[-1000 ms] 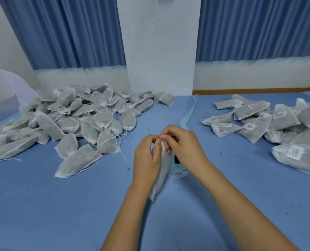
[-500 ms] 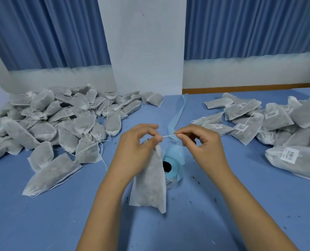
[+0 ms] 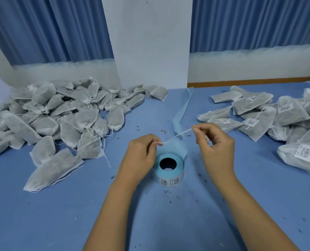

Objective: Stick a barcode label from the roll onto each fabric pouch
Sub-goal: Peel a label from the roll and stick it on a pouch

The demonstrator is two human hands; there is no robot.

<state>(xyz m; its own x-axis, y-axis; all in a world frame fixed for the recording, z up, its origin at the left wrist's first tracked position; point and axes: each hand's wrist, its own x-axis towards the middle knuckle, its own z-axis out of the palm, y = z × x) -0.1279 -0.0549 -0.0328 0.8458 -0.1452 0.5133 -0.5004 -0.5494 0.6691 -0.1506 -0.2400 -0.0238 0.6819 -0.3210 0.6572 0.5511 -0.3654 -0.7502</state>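
While the left hand (image 3: 138, 156) and right hand (image 3: 216, 147) each pinch one end of a thin white string (image 3: 176, 136) between thumb and forefinger, the string spans the gap between them, above the label roll (image 3: 170, 169). The pouch belonging to that string is not visible. It may be hidden behind the left hand; cannot tell.

Progress, judged from the layout:
- Labelled pile (image 3: 270, 115) lies on the right of the table (image 3: 60, 214), with white barcode stickers showing on several pouches.
- Unlabelled pile (image 3: 60, 115) lies on the left, clearly the larger, with no stickers seen.
- Estimate: well under half done, with the bulk left to do.
- Neither hand holds a label, so the current sticking step looks not yet begun.

Materials and shapes:
- Pouches are thin grey-white non-woven fabric, slightly see-through, with a dark filling showing. Some are flat, some plump, and they gather to a drawstring neck.
- The string is a fine, soft, limp cord.
- The roll stands on end on the table between the forearms, just beside the left hand. It has a smooth pale blue liner, a dark hollow core and white barcode labels around the outside.
- A spent backing strip (image 3: 182, 113) trails from the roll toward the far edge.
- The table cover is matte blue, dotted with small dark crumbs (image 3: 166, 192).
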